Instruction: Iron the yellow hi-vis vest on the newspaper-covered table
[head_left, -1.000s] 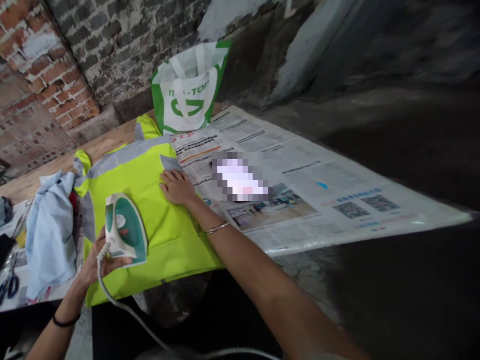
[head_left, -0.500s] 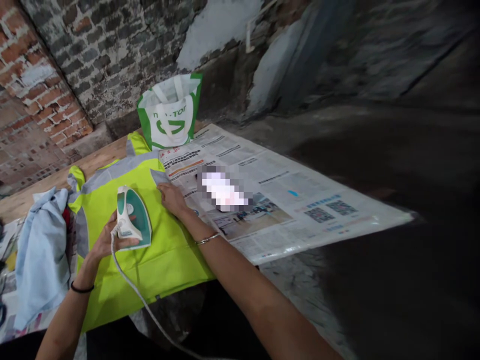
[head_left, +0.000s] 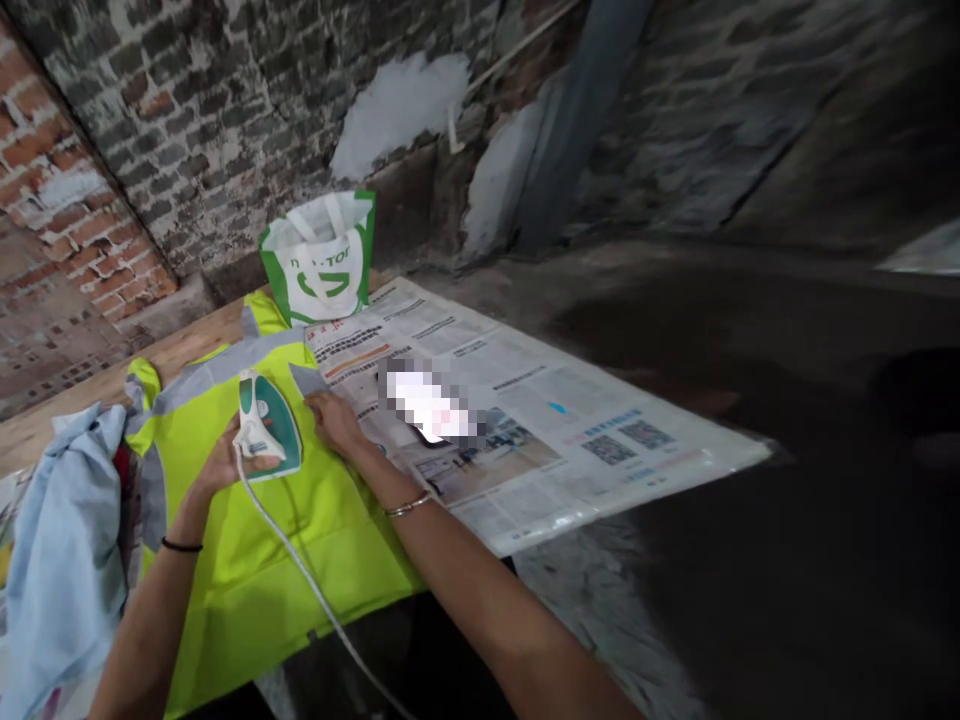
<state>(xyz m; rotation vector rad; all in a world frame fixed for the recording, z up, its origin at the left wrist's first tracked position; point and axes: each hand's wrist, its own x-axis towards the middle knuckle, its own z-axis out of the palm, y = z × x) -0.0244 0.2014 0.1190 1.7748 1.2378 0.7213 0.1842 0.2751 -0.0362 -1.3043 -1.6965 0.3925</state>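
Note:
A bright yellow-green vest (head_left: pixel 300 545) with grey strips is spread over the near side of the table. My left hand (head_left: pixel 221 455) is closed around the handle of a white and teal iron (head_left: pixel 279 425), which is over the vest's upper part. A pale cord (head_left: pixel 315 590) runs from the iron's rear down toward me. At the vest's right edge, just below a grey strip, my right hand (head_left: pixel 334 420) has its fingers curled in on the fabric. Its fingertips are partly hidden.
Newspaper under clear plastic (head_left: pixel 517 490) covers the table's right part, with a blurred-out phone-like object (head_left: pixel 431 405) lying on it. Behind the vest stands a green and white bag (head_left: pixel 322 270). Crumpled light blue cloth (head_left: pixel 67 550) lies left. A brick wall (head_left: pixel 225 130) rises behind.
My left hand has pushed the iron a little farther up the vest, toward the bag. My right hand stays at the vest's edge. The camera view has shifted slightly.

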